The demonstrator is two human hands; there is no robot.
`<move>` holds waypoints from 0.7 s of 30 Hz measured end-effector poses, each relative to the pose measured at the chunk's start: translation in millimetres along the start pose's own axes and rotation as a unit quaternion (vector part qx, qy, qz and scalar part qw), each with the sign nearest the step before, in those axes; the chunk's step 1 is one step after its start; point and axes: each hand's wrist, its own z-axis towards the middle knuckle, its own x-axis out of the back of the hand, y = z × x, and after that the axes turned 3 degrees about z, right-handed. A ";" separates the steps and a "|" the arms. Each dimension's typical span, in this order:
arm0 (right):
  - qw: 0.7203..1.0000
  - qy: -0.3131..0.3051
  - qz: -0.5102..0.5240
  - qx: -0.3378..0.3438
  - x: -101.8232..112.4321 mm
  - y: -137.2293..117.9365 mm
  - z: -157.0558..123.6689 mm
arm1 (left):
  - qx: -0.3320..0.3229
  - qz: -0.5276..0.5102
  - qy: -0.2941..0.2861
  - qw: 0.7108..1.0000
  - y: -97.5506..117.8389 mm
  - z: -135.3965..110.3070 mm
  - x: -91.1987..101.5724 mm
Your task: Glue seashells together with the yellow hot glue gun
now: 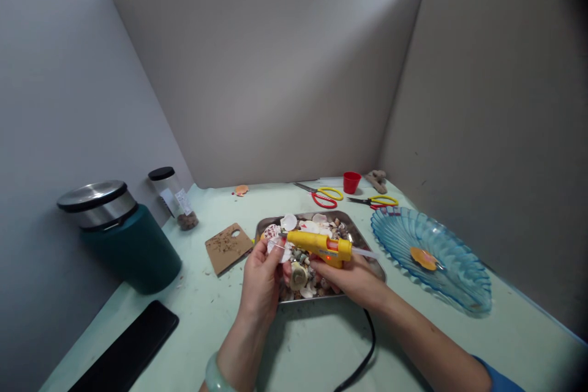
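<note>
My right hand point(351, 278) grips a yellow hot glue gun point(321, 246), nozzle pointing left, over a metal tray point(362, 244) filled with several seashells. My left hand point(261, 278) pinches a small pale shell point(277, 247) right at the gun's nozzle. A larger spiral shell point(298, 274) lies in the tray between my two hands. The gun's black cord point(365, 349) runs toward me across the table.
A blue glass dish point(441, 282) holding an orange shell point(423, 258) sits at right. Two yellow-and-red scissors point(326, 195), a red cup point(351, 182), a brown board point(227, 248), a jar point(172, 196), a teal bin point(124, 239) and a black slab point(131, 349) surround the tray. Grey partitions enclose the table.
</note>
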 end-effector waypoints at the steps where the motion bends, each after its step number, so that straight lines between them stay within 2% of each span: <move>1: 1.000 -0.006 0.001 0.003 0.1 -1.4 -0.4 | -0.002 0.000 0.003 1.000 -0.1 0.3 0.2; 5: 1.000 -0.017 0.007 0.014 -0.2 -3.7 -1.2 | -0.011 -0.001 0.005 1.000 -0.1 0.5 0.5; 11: 0.999 0.004 0.046 0.004 -2.4 4.2 2.4 | -0.002 0.011 -0.009 1.000 -0.3 -1.1 -0.4; 16: 1.000 -0.006 0.019 -0.002 -0.7 2.3 1.0 | -0.006 0.001 0.003 1.000 0.1 -0.5 -1.5; 21: 1.000 0.024 0.011 0.012 -0.6 1.6 -0.6 | -0.008 0.046 -0.012 0.999 -2.6 -1.0 -0.1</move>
